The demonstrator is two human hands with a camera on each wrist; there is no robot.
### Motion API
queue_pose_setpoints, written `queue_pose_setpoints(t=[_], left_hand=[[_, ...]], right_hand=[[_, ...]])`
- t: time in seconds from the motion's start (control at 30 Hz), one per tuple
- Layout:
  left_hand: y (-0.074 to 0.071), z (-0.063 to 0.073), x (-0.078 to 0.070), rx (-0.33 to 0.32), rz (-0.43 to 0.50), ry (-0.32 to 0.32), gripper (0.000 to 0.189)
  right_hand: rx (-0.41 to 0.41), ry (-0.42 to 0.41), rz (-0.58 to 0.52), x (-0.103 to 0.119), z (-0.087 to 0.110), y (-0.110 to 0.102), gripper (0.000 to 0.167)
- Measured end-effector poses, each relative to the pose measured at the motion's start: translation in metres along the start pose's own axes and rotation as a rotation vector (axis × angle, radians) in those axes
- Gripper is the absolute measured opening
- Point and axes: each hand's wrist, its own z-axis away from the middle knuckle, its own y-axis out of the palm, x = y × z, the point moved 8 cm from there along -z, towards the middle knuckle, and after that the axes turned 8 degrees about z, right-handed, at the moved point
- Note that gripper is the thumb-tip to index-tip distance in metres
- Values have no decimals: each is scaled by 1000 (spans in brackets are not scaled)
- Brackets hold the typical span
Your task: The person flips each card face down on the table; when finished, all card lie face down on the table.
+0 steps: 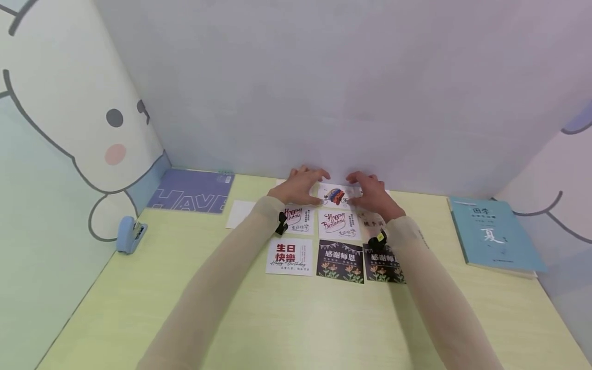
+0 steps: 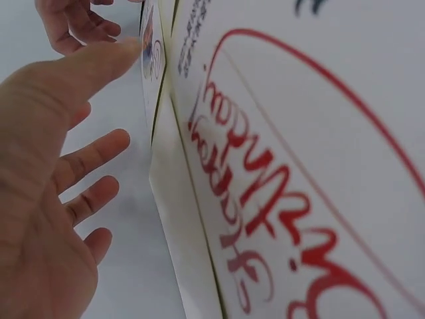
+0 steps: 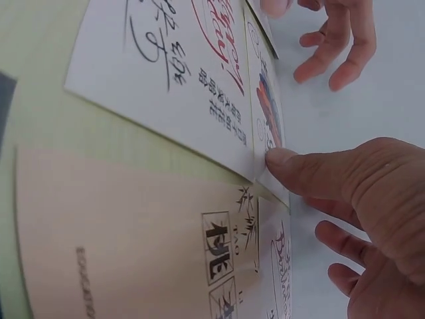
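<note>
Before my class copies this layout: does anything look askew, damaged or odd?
Slightly askew: the dark middle card in the nearest row; its edges slant against the white card to its left. I see nothing spilled or damaged.

Back wall (image 1: 324,92): plain pale grey w/ slight lilac tint, faint creases. L wall (image 1: 32,246): pale mint btm, big white cartoon face (image 1: 69,92) w/ thick grey outlines, dark grey eye (image 1: 114,117), pink cheek (image 1: 115,154). R wall (image 1: 550,180): whitish, same grey curves, sm. purple patch (image 1: 581,121) up top. Table (image 1: 296,329): pale yellow-green, faint grain, pushed up agst all 3 walls. Light soft, w/ brighter sheen nr front ctr.
</note>
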Motion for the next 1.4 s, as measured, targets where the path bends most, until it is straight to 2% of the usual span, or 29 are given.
queue_pose_setpoints(t=[0.33, 0.67, 0.93, 1.1, 1.4], left_hand=[[11, -8, 2, 31, -84, -35, 85], [11, -8, 0, 94, -49, -70, 83], [12, -7, 3, 96, -29, -61, 82], [12, -6, 1, 83, -50, -59, 85], [14, -7, -2, 100, -42, -69, 83]], right_hand=[[-1, -10, 2, 5, 5, 2, 66], [6, -8, -14, 8, 5, 5, 66], [24, 4, -5, 7, 4, 5, 68], [57, 15, -11, 8, 4, 9, 69], [74, -11, 25, 17, 4, 12, 73]])
